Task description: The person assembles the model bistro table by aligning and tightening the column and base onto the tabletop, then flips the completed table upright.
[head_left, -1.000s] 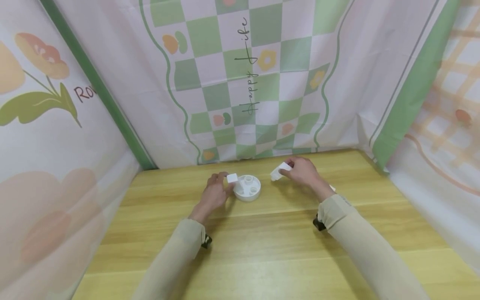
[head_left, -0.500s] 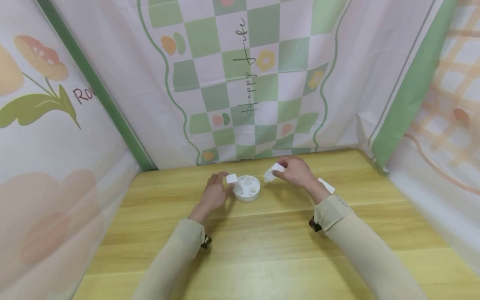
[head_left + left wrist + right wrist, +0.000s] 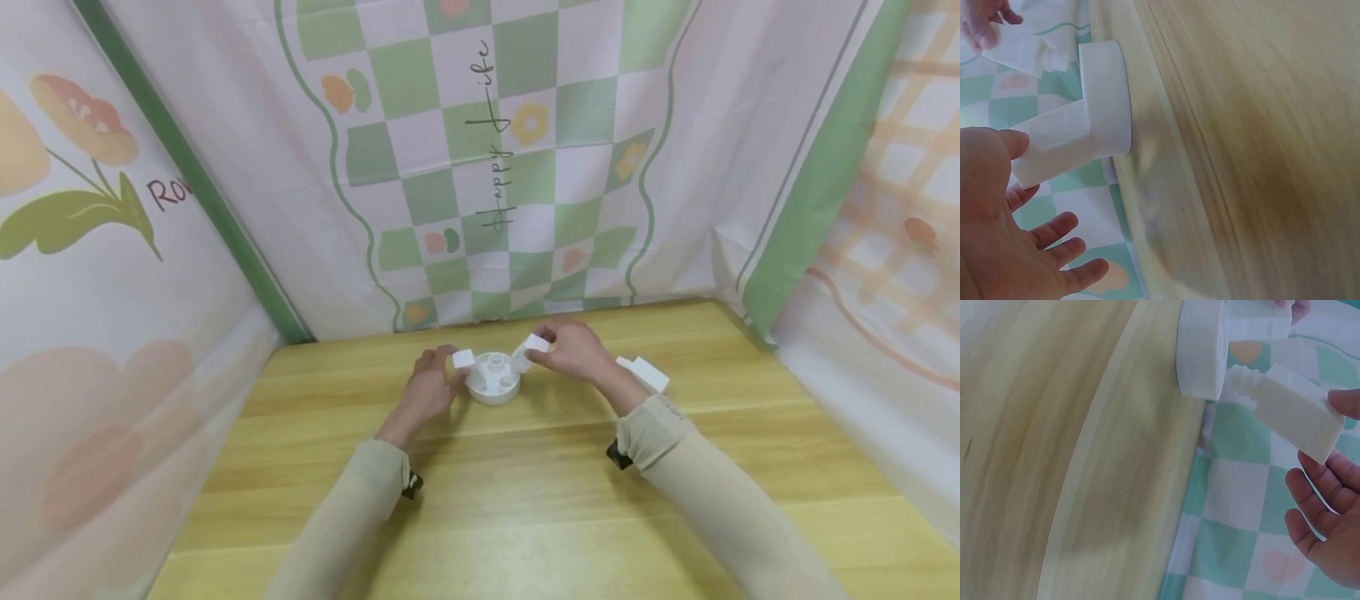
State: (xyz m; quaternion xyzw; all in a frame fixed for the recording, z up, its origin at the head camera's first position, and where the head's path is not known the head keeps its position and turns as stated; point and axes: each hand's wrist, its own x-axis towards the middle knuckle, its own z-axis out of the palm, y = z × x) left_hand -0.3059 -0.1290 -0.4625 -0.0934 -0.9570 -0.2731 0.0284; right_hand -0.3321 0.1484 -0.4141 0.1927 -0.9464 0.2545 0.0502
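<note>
A round white base (image 3: pixel 493 397) with raised ring sockets stands near the back of the table. At its left side my left hand (image 3: pixel 429 390) pinches a white square bottle (image 3: pixel 1054 140) between thumb and forefinger, the other fingers spread. That bottle leans slightly, its lower end at the base and its neck hidden. My right hand (image 3: pixel 577 348) holds a second white bottle (image 3: pixel 1300 411) by its bottom end, between thumb and fingers. This one is tilted in the air, its ridged neck pointing down toward the right side of the base.
More white block-like pieces (image 3: pixel 647 375) lie on the table behind my right wrist, partly covered by it. The wooden table (image 3: pixel 510 517) ends at a hanging checkered cloth (image 3: pixel 525 183) at the back, with printed cloth on both sides.
My right hand has moved left with its bottle, from beside the base to its right edge. The white pieces by the right wrist have come into view. My left hand stays put.
</note>
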